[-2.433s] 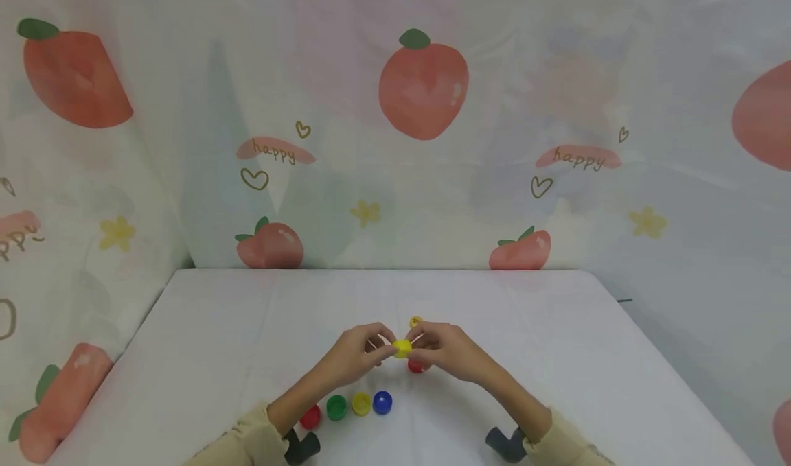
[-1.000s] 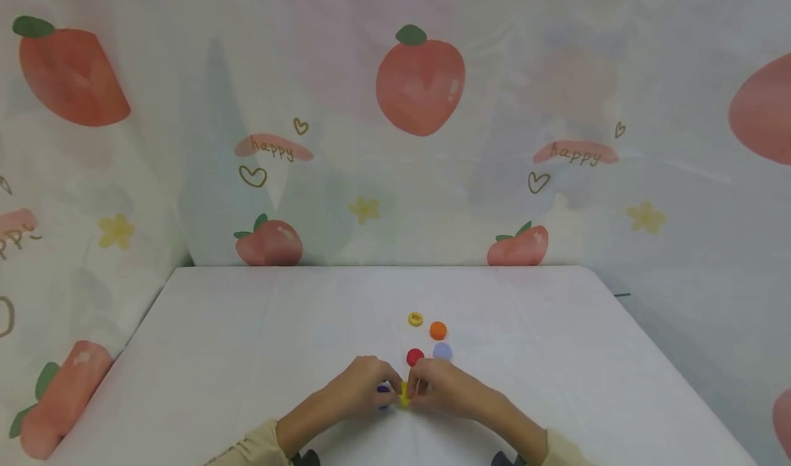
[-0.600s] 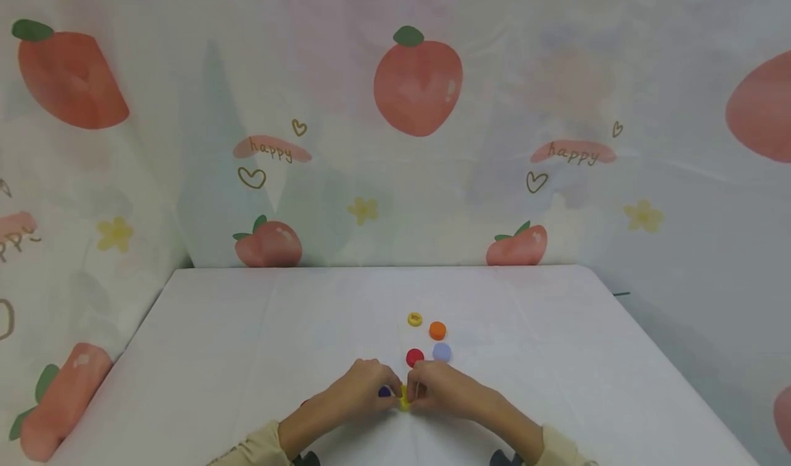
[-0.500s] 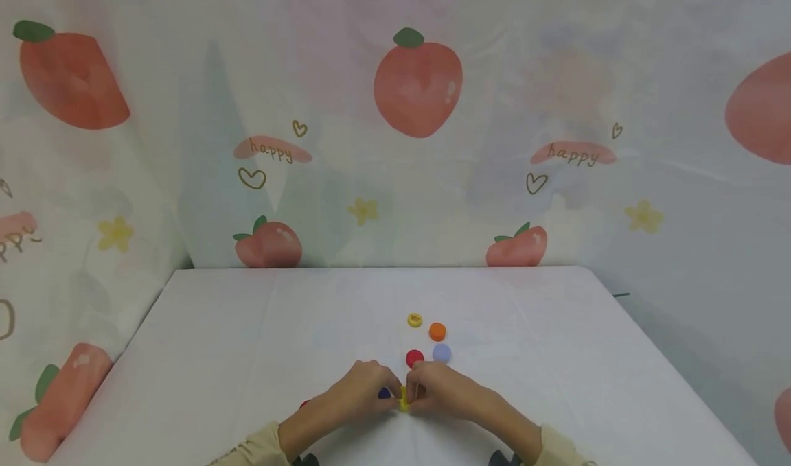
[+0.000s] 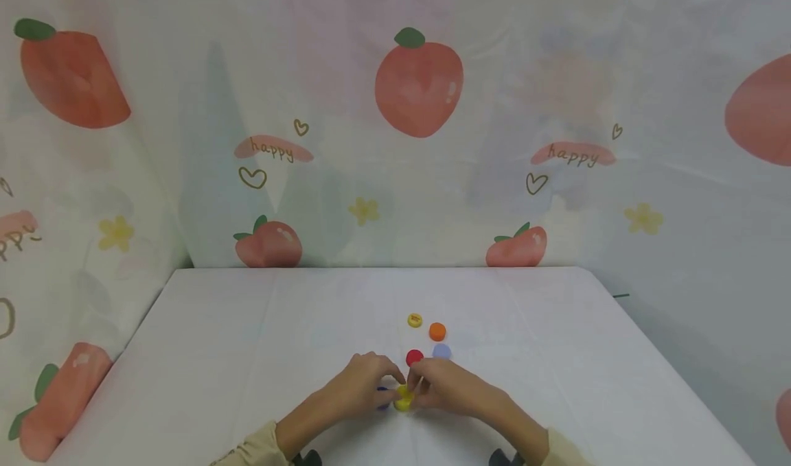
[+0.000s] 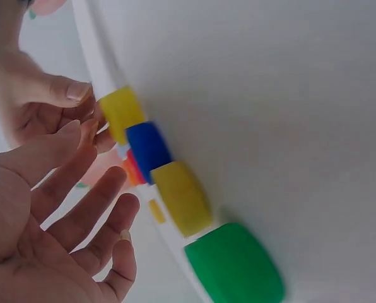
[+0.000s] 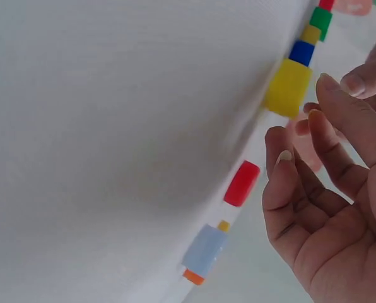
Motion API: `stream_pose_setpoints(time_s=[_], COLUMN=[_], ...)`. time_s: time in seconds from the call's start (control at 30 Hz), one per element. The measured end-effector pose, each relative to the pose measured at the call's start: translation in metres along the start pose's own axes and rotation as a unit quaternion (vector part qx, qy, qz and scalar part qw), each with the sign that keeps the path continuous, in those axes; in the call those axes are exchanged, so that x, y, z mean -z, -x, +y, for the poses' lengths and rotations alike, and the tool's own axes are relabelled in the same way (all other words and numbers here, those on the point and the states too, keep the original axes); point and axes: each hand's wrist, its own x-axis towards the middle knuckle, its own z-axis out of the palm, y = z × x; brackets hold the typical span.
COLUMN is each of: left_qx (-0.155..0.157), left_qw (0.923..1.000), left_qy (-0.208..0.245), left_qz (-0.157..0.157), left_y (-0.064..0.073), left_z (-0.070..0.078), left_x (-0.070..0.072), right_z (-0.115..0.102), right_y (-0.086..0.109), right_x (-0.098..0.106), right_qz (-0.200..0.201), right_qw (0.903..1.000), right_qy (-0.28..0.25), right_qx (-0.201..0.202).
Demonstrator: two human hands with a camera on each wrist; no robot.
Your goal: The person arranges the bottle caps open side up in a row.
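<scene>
A yellow bottle cap [image 5: 404, 399] stands on the white table between my two hands, beside a blue cap [image 6: 149, 151]. My left hand [image 5: 363, 385] has its thumb and index fingertips close by the yellow cap; its other fingers spread loosely in the left wrist view. From the other side, my right hand [image 5: 446, 388] reaches to the same cap, thumb and index apart, the remaining fingers softly bent. Neither hand grips it. Past the blue cap, another yellow cap [image 6: 182, 199] and a green cap [image 6: 235, 265] continue the row, hidden under my left arm in the head view.
Beyond my hands lie a red cap [image 5: 415, 357], a pale blue cap [image 5: 441, 351], an orange cap [image 5: 437, 331] and a small yellow cap [image 5: 415, 320]. A red cap [image 7: 327, 4] ends the row at the far left. A fruit-printed cloth [image 5: 420, 198] hangs behind the table.
Both hands held the yellow cap up over the table, then brought it down toward me to the row's right end beside the blue cap. Their fingers have just loosened from it.
</scene>
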Motion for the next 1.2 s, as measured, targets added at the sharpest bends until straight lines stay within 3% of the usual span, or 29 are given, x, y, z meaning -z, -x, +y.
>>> stream_pose_setpoints(time_s=[0.23,0.53,0.87,1.2], left_qx=[0.045,0.085,0.124,0.135], left_qw=[0.9978,0.99,0.9874,0.9882], left_qy=[0.025,0.071,0.078,0.059], left_qz=[0.042,0.087,0.06,0.042], left_y=[-0.002,-0.012,-0.013,-0.019], left_z=[0.008,0.017,0.014,0.007], left_x=[0.013,0.017,0.014,0.015], right_z=[0.003,0.009,0.018,0.026], right_y=[0.006,0.003,-0.005,-0.015], right_x=[0.017,0.029,0.023,0.017], right_qz=[0.064,0.151,0.142,0.13], right_qw=[0.9977,0.9876,0.9878,0.9864], right_qy=[-0.022,-0.035,-0.049,-0.055], right_qx=[0.004,-0.023,-0.042,-0.084])
